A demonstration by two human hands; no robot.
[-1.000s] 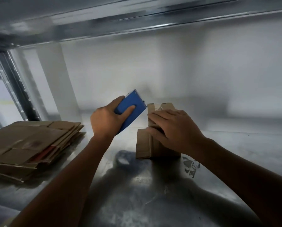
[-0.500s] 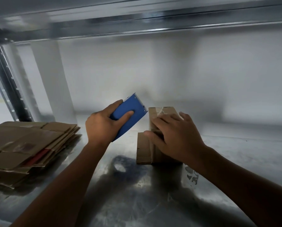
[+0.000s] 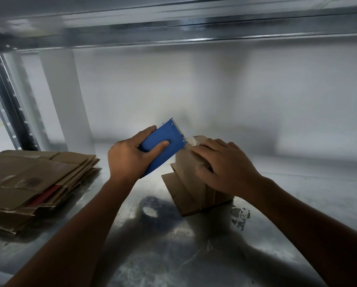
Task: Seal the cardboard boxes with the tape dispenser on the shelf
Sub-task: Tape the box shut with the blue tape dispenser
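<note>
The metal shelf [image 3: 277, 204] is under my arms. At its left lies a stack of flat cardboard [image 3: 34, 183]. In the middle stands the small box [image 3: 186, 183]. My right hand [image 3: 225, 164] presses on its top, fingers laid flat. My left hand [image 3: 130, 158] grips the blue tape dispenser [image 3: 163, 148], whose front edge touches the box top from the left.

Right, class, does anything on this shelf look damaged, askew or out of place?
The grey metal shelf carries a dark smudge left of the small brown cardboard box and a torn, flaking label remnant to its right. The flattened brown cardboard stack lies unevenly fanned.
</note>
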